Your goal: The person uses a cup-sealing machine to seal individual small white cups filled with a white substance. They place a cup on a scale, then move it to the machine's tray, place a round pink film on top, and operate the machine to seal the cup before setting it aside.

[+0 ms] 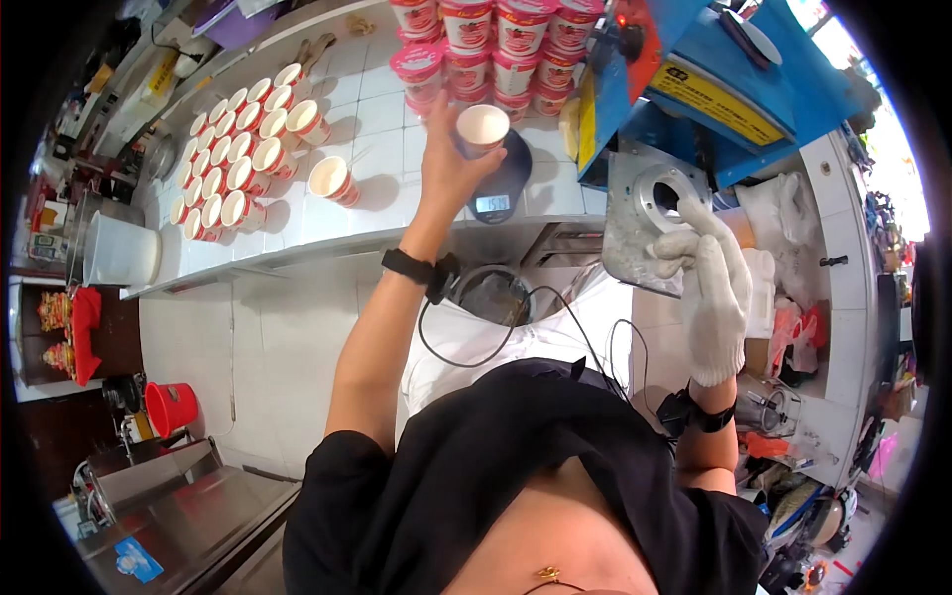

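My bare left hand (452, 167) is around a white-lined paper cup (483, 127), its thumb at the cup's lower side. That cup is over a dark round digital scale (511, 178) with a lit display. A white knitted glove covers my right hand (710, 288). Its fingers are apart and hold nothing visible, close to the round metal ring (666, 194) on the plate of a blue machine (724, 94). On the tiled counter to the left, a single uncovered paper cup (333, 180) stands nearest my left hand.
Rows of red-and-white paper cups (233, 159) stand at the counter's left. Pink-lidded cups (496, 50) are stacked behind the scale. A white bucket (121, 250) is at the far left, a red bucket (172, 408) lower down. Black cables (570, 302) hang before me.
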The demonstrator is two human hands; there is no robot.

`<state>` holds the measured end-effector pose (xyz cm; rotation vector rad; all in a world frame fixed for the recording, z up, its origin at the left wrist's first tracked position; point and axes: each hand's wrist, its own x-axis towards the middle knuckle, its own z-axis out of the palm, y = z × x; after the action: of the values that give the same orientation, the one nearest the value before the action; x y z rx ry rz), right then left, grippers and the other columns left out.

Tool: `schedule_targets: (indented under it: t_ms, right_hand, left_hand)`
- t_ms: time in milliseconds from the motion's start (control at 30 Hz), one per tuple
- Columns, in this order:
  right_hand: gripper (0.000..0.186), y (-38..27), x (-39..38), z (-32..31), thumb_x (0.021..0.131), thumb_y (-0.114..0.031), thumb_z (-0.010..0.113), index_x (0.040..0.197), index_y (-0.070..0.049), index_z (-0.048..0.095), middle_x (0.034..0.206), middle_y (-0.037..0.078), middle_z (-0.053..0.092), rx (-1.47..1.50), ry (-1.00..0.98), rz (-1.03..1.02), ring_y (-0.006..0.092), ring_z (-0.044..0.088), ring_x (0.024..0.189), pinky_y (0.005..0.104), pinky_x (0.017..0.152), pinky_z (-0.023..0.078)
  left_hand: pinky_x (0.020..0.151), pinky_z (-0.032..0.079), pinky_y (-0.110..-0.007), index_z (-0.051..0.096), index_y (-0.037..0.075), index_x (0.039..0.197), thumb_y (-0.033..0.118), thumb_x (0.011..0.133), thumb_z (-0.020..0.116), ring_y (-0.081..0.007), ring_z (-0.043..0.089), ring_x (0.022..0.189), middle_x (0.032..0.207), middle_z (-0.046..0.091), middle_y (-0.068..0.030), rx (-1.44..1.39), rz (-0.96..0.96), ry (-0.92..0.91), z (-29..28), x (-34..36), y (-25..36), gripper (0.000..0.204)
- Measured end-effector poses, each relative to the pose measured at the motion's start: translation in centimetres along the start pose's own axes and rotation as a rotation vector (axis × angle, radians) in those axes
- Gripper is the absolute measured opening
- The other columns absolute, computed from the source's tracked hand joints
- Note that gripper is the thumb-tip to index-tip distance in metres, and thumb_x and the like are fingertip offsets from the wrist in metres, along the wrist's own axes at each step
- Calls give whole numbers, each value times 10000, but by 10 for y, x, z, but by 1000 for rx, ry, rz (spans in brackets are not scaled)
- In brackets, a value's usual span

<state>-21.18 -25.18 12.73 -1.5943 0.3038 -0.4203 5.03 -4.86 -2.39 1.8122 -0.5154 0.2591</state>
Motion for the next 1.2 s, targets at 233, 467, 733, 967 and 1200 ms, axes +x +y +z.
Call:
schedule_targets:
  t_ms: [233, 467, 733, 967, 1200]
  right_hand:
    - [376, 10, -19, -33, 1097, -125, 452, 1385, 74, 588, 984, 105, 711, 74, 140, 20, 128, 629, 863, 277, 828, 514]
    - [366, 25, -25, -55, 1101, -133, 463, 1380, 64, 595, 974, 103, 720, 102, 184, 26, 123, 643, 860, 273, 831, 522]
    - [349, 32, -30, -72, 1094, -129, 491, 1369, 42, 618, 980, 97, 736, 168, 188, 21, 118, 652, 860, 276, 834, 526]
    - [356, 33, -40, -90, 1083, -130, 491, 1369, 34, 626, 987, 97, 744, 122, 291, 38, 116, 644, 838, 281, 829, 527]
    - [358, 44, -41, -103, 1080, -135, 490, 1369, 27, 625, 993, 101, 751, 204, 319, 54, 118, 649, 837, 283, 832, 530]
  left_hand:
    - [944, 555, -374, 447, 25, 1525, 237, 700, 945, -279, 719, 1095, 1213, 733, -177, 51, -56, 71, 10, 5, 3, 987]
    - [1040, 538, -354, 538, -12, 1456, 194, 723, 953, -215, 679, 1200, 1343, 675, -145, 47, 26, -27, 6, 1, 112, 867]
    - [1026, 523, -332, 636, -6, 1357, 259, 723, 953, -195, 688, 1158, 1268, 710, -111, -50, 241, -276, 70, -3, 185, 757]
    - [981, 531, -337, 653, -2, 1298, 238, 743, 916, -216, 692, 1137, 1239, 703, -124, -11, 264, -458, 124, -8, 182, 659]
    - [957, 518, -389, 663, 14, 1246, 262, 712, 898, -311, 651, 1103, 1147, 647, -155, 69, 374, -543, 140, -8, 181, 634]
